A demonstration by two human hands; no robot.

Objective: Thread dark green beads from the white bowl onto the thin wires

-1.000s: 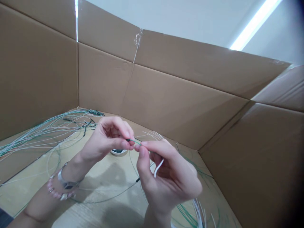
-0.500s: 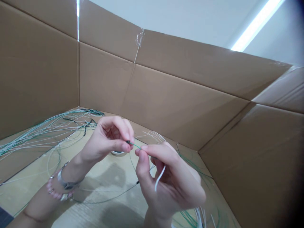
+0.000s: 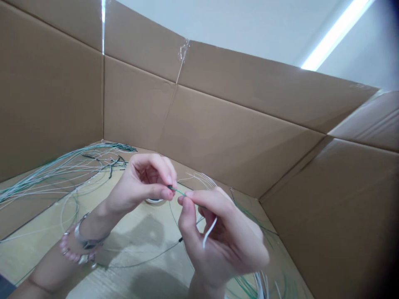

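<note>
Between the thumb and index finger of my left hand (image 3: pixel 146 176) is a small black connector (image 3: pixel 170 187), mostly covered by the fingertips. A thin green wire (image 3: pixel 178 191) runs from it to my right hand (image 3: pixel 222 230), whose thumb and index finger pinch the wire a short way off. A white wire (image 3: pixel 209 232) also passes through the right hand and sticks out over the palm. Below the hands, a dark thin wire (image 3: pixel 146 261) with a small black piece (image 3: pixel 180 239) on it curves above the table (image 3: pixel 118 278).
Bundled green and white wires (image 3: pixel 46 176) with black ends lie along the left. More white wires (image 3: pixel 204 178) are behind the hands, and green wires (image 3: pixel 246 286) sit at lower right. A white round item (image 3: pixel 154 201) is partly hidden. Cardboard walls (image 3: pixel 233 133) enclose the table.
Both hands keep nearly the same pose, still pinching the connector and the green wire. The black connector sits slightly deeper between the left fingertips; the view has shifted a little.
</note>
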